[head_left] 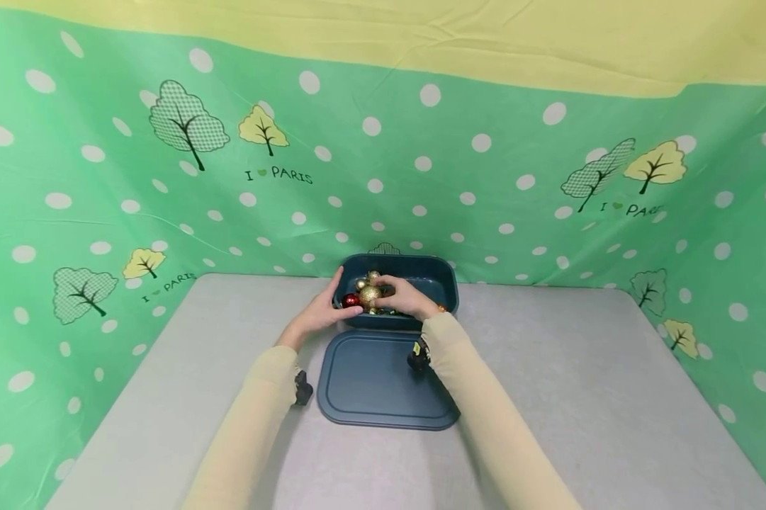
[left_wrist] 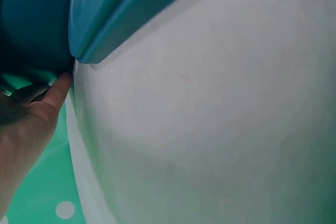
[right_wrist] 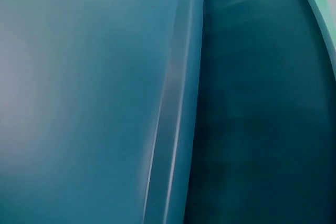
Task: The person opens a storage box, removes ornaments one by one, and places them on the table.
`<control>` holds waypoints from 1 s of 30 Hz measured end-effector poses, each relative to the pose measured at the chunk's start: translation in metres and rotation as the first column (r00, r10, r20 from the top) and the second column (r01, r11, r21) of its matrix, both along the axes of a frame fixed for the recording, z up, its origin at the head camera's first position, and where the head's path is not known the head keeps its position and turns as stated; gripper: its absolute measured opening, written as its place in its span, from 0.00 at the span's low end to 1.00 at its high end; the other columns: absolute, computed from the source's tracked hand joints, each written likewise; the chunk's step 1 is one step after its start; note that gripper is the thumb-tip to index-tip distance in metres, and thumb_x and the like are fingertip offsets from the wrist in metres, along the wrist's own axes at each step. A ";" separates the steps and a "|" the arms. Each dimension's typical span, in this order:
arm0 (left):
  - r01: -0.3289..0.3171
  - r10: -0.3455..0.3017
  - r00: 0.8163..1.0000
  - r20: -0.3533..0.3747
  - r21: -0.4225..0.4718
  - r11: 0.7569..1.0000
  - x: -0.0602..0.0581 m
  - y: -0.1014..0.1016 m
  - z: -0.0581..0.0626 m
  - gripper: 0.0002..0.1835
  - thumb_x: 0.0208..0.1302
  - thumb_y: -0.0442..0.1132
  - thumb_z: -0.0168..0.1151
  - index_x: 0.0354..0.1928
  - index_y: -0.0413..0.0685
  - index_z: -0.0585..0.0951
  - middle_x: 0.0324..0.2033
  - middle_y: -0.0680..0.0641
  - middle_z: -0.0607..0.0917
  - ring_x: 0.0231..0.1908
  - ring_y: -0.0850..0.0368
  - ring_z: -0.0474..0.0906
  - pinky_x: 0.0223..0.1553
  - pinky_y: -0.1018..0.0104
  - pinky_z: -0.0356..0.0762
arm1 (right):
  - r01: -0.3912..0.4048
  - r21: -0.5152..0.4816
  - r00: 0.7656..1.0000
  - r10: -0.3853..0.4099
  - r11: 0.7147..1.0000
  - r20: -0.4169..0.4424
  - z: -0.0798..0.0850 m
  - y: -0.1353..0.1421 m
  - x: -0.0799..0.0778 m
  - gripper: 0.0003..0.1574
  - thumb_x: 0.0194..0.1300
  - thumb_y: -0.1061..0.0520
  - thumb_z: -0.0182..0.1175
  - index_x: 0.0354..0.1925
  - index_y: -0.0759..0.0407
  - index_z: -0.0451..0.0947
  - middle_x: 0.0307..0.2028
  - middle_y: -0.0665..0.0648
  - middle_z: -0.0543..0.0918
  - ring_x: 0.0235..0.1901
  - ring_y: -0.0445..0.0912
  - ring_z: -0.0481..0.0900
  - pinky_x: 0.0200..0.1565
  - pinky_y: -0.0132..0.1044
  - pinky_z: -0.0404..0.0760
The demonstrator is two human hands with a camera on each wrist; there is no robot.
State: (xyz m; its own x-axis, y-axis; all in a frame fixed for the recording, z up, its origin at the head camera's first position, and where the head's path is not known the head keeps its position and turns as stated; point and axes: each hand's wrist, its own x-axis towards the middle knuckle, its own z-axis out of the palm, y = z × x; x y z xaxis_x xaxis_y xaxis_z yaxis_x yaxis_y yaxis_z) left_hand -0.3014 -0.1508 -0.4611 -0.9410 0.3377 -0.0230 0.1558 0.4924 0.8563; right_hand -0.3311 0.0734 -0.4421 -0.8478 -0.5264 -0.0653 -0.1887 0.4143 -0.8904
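A dark blue box stands at the back of the table, with shiny ornament balls gathered in its left part. My left hand rests against the box's left front corner, fingers straight along the left side and thumb at the front rim; the left wrist view shows this hand low against the wall. My right hand reaches over the front rim and pinches a large gold glitter ball between thumb and fingers. Beside that ball lie a red ball and smaller gold balls.
A flat blue lid lies on the grey table directly in front of the box, under my right wrist. An orange ball shows at the box's right front. A green polka-dot cloth hangs behind and at both sides.
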 end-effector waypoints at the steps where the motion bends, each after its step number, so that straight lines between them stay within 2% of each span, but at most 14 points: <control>1: 0.001 -0.001 1.000 -0.002 0.001 1.000 0.000 0.000 0.000 0.56 0.62 0.50 0.66 0.77 0.54 0.34 0.74 0.36 0.41 0.71 0.36 0.43 0.67 0.41 0.48 | 0.001 0.006 1.000 -0.001 1.000 -0.009 0.000 0.000 0.000 0.28 0.65 0.64 0.61 0.62 0.64 0.70 0.60 0.64 0.71 0.56 0.55 0.73 0.49 0.44 0.76; 4: -0.001 0.001 1.000 -0.003 0.008 1.000 0.001 0.000 0.000 0.56 0.62 0.50 0.66 0.77 0.54 0.34 0.74 0.36 0.42 0.71 0.37 0.43 0.67 0.42 0.48 | 0.005 0.011 0.999 -0.005 1.000 -0.035 -0.001 0.000 0.001 0.23 0.64 0.67 0.61 0.57 0.65 0.73 0.55 0.63 0.74 0.53 0.55 0.73 0.46 0.43 0.76; 8: -0.003 0.003 1.000 -0.005 0.006 1.000 0.001 0.000 0.000 0.56 0.62 0.50 0.66 0.77 0.54 0.34 0.74 0.37 0.42 0.71 0.38 0.43 0.67 0.42 0.48 | 0.011 -0.009 0.998 -0.012 1.000 -0.066 0.000 0.000 0.002 0.20 0.63 0.68 0.61 0.54 0.66 0.74 0.49 0.63 0.76 0.50 0.56 0.73 0.42 0.42 0.76; 11: -0.002 0.002 1.000 -0.004 0.002 1.000 0.002 0.001 0.000 0.56 0.62 0.50 0.66 0.77 0.53 0.34 0.74 0.36 0.42 0.71 0.37 0.44 0.67 0.42 0.48 | 0.030 -0.058 0.997 -0.034 0.998 -0.070 0.001 0.002 0.004 0.21 0.64 0.68 0.60 0.55 0.67 0.73 0.50 0.65 0.75 0.49 0.57 0.74 0.42 0.44 0.77; 16: -0.003 0.003 1.000 -0.003 0.009 1.000 0.002 0.002 -0.001 0.56 0.63 0.48 0.66 0.77 0.53 0.34 0.74 0.35 0.42 0.71 0.36 0.44 0.67 0.41 0.47 | 0.061 -0.140 0.996 -0.070 0.988 -0.057 0.005 0.007 0.007 0.22 0.66 0.65 0.59 0.57 0.68 0.71 0.54 0.66 0.74 0.52 0.59 0.74 0.47 0.50 0.77; 25: -0.002 0.002 1.000 -0.010 0.025 1.000 0.002 0.003 0.000 0.55 0.63 0.48 0.65 0.77 0.53 0.34 0.74 0.37 0.41 0.71 0.38 0.41 0.68 0.42 0.46 | 0.061 -0.154 0.993 -0.076 0.986 -0.092 0.009 0.011 0.009 0.22 0.66 0.62 0.60 0.57 0.66 0.71 0.55 0.63 0.75 0.54 0.55 0.75 0.51 0.46 0.77; 30: 0.019 -0.019 1.000 0.016 0.029 0.999 0.020 0.006 0.031 0.52 0.65 0.42 0.63 0.76 0.43 0.35 0.73 0.33 0.41 0.71 0.34 0.42 0.67 0.40 0.46 | 0.073 -0.166 0.990 -0.092 0.983 -0.109 0.014 0.018 0.013 0.22 0.67 0.62 0.60 0.58 0.64 0.72 0.54 0.64 0.76 0.53 0.56 0.75 0.51 0.48 0.76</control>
State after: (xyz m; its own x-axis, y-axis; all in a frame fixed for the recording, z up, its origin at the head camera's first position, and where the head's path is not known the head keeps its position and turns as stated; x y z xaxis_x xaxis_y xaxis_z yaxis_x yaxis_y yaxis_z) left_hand -0.2815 -0.1446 -0.4306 -0.9339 0.3565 -0.0285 0.1506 0.4642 0.8728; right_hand -0.3186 0.0913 -0.4285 -0.8855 -0.4500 0.1153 -0.2651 0.2858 -0.9209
